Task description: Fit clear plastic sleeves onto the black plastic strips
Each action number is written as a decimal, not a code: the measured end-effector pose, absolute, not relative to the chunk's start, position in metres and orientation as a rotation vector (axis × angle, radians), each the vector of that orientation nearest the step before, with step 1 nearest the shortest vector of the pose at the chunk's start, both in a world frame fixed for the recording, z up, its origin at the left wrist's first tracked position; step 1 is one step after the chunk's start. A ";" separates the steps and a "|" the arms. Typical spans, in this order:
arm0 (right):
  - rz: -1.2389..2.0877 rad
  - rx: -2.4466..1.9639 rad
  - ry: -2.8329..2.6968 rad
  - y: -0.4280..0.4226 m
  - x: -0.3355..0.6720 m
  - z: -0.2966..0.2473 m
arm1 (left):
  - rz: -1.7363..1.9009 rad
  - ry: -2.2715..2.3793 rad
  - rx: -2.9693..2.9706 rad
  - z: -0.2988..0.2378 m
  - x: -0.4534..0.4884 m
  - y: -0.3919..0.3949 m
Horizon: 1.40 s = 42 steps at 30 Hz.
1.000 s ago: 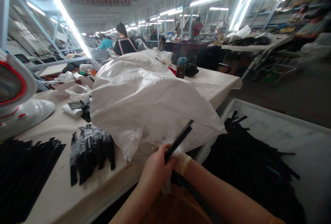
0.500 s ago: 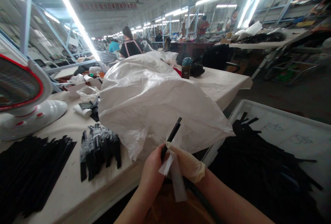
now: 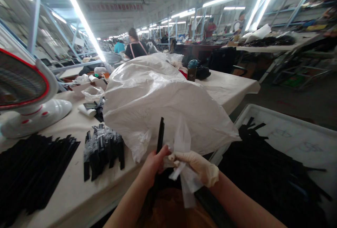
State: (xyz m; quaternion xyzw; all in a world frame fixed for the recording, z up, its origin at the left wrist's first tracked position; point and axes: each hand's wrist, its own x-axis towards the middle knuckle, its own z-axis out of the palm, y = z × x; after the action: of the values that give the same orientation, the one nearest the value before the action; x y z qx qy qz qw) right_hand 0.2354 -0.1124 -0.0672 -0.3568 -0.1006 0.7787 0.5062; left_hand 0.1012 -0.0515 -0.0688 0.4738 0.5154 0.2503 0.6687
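Note:
My bare left hand (image 3: pixel 154 163) is closed around a thin black strip (image 3: pixel 159 135) that stands nearly upright. My right hand (image 3: pixel 198 166), in a pale glove, pinches a narrow clear plastic sleeve (image 3: pixel 184 158) right beside the strip. Both hands hover just off the near edge of the white table (image 3: pixel 73 186), in front of a big crumpled white plastic bag (image 3: pixel 158 98). A bundle of wrapped black strips (image 3: pixel 102 151) lies on the table to the left of my hands.
A flat pile of black strips (image 3: pixel 28 172) covers the table's near left. A white and red fan (image 3: pixel 26 94) stands at the far left. A white bin (image 3: pixel 295 136) with loose black strips sits to my right. A bottle (image 3: pixel 192 70) stands behind the bag. Other workers are farther back.
The black strip has swung from leaning right to nearly upright. My gloved right hand has come up beside it with the clear sleeve. The view has shifted slightly left.

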 end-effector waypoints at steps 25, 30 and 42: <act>1.541 -0.595 -0.118 -0.164 0.286 -0.039 | 0.692 1.016 1.027 -0.045 0.120 -0.018; 1.445 -0.685 -0.053 -0.164 0.286 -0.030 | 0.680 1.116 1.291 -0.054 0.098 -0.037; 1.319 -0.669 0.099 -0.167 0.273 -0.044 | 0.606 1.337 2.002 -0.090 0.140 -0.057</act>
State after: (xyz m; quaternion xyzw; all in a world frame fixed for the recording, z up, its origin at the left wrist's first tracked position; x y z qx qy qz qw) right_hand 0.2733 -0.1674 -0.0443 -0.3048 0.0451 0.6006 0.7378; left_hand 0.1405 -0.0573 -0.0899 0.7630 0.5095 0.2311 0.3237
